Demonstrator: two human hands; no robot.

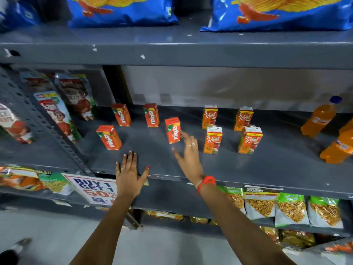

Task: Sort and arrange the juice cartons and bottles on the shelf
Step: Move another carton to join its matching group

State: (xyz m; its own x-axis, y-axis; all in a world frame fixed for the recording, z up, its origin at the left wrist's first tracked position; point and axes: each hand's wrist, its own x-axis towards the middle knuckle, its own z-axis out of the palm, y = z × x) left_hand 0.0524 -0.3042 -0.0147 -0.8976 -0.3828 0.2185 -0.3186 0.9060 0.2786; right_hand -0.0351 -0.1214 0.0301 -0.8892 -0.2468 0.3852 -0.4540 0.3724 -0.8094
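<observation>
Where the upright post cuts the grey shelf [267, 165] off from the next bay, we can only half read the blurred snack packets [57, 113] leaning at far left. Right of the post stand four Maaza cartons [109, 137], two at the back and two nearer the front, well apart with bare metal between them. Our left hand [128, 175] lies flat on the shelf's front lip, fingers spread, its grip holding nothing. Under it a promotion sign [91, 188] is partly covered by the wrist. The tilted Maaza carton [173, 130] leans near the middle; our right hand [188, 155] reaches for it with a wide grip, fingertips touching or just beside its right face; we cannot tell which. Next stand four Real cartons [212, 140] in two rows, upright and apart. At far right the orange bottles [319, 118] are cut by the frame edge. Blue chip bags [122, 10] sit on the shelf above, cropped at the top.
</observation>
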